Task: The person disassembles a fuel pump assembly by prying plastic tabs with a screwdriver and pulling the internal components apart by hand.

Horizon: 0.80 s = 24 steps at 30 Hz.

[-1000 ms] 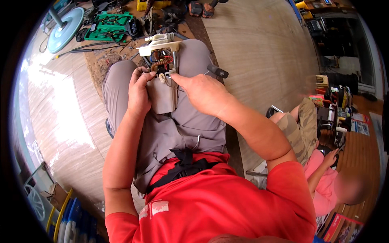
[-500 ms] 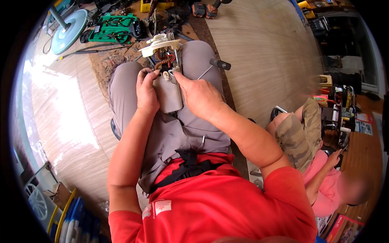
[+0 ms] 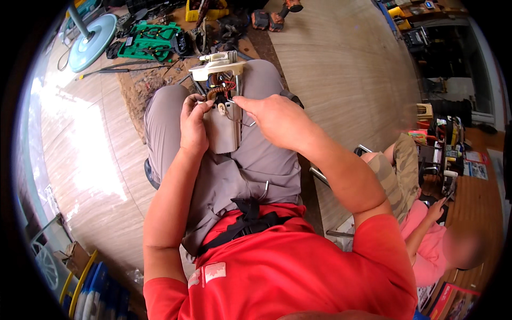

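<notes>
Over the lap point(image 3: 242, 178), the left hand point(image 3: 194, 126) pinches a fuel pump module point(image 3: 221, 134) between its fingers; the right hand point(image 3: 280, 120) (index finger point(image 3: 244, 104) at the module's top) curls round a black-handled screwdriver point(image 3: 292, 99). Beyond the knees point(image 3: 169, 101) lies a green tool case point(image 3: 146, 42).

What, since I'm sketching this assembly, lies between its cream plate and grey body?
In the head view, a brown corrugated tube and red wires lie between the cream plate and the grey body.
</notes>
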Each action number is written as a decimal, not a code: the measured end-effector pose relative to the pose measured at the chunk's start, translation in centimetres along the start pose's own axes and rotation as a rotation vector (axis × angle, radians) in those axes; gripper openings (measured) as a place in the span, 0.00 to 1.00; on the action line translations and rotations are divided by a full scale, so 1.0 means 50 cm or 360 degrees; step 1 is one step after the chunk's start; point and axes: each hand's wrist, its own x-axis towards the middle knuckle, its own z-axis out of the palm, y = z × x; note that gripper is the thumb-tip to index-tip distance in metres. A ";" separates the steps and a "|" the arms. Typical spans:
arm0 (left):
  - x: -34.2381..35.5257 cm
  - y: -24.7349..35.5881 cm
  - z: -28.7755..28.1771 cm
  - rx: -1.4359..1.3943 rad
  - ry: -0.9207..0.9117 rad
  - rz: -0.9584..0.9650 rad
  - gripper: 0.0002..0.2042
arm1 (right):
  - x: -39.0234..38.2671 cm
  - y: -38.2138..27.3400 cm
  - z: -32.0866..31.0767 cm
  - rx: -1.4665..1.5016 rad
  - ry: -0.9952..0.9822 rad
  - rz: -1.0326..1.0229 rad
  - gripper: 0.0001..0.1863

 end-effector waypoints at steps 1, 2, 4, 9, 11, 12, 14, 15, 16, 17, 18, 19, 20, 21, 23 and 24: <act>0.000 -0.001 0.000 -0.0002 -0.0007 0.0003 0.12 | 0.003 -0.002 0.001 -0.0047 -0.0034 0.0001 0.24; 0.001 -0.003 0.000 -0.0004 -0.0013 0.0006 0.12 | 0.004 -0.004 0.001 -0.0066 -0.0056 0.0018 0.24; -0.001 -0.004 0.000 -0.0001 -0.0013 0.0005 0.12 | 0.009 -0.007 0.008 -0.0099 -0.0112 0.0043 0.23; 0.006 -0.011 -0.001 0.0008 -0.0007 0.0047 0.12 | 0.012 -0.002 0.015 0.0049 -0.0036 0.0066 0.19; 0.007 -0.012 -0.004 0.0004 -0.0009 0.0045 0.12 | 0.010 0.003 0.022 0.0132 -0.0006 0.0053 0.19; 0.004 -0.008 -0.002 0.0004 -0.0006 0.0043 0.12 | 0.006 0.007 0.026 0.0207 0.0017 0.0040 0.19; 0.000 -0.001 0.005 0.0005 -0.0028 0.0031 0.12 | 0.004 0.009 0.029 0.0287 0.0040 0.0035 0.19; -0.003 0.003 0.009 0.0007 -0.0041 0.0027 0.12 | 0.004 0.008 0.029 0.0292 0.0044 0.0043 0.19; -0.002 0.002 0.007 0.0014 -0.0033 0.0031 0.13 | 0.004 0.008 0.029 0.0298 0.0048 0.0050 0.19; 0.000 -0.001 0.005 0.0022 -0.0027 0.0035 0.13 | 0.005 0.007 0.031 0.0288 0.0045 0.0059 0.19; 0.001 -0.001 0.007 0.0030 -0.0024 0.0039 0.13 | 0.007 0.005 0.034 0.0278 0.0046 0.0070 0.19; 0.001 -0.001 0.008 0.0023 -0.0019 0.0033 0.13 | 0.009 0.003 0.036 0.0268 0.0046 0.0082 0.19; -0.001 0.000 0.010 0.0017 -0.0015 0.0027 0.12 | 0.011 0.001 0.038 0.0253 0.0045 0.0108 0.19; -0.003 0.002 0.010 0.0012 -0.0006 0.0022 0.12 | 0.015 -0.002 0.041 0.0241 0.0042 0.0130 0.19; 0.002 -0.008 0.008 0.0047 0.0038 0.0069 0.12 | 0.020 -0.006 0.053 0.0245 0.0111 0.0136 0.19; 0.003 -0.008 0.009 0.0066 0.0061 0.0095 0.11 | 0.021 -0.005 0.065 0.0263 0.0183 0.0118 0.19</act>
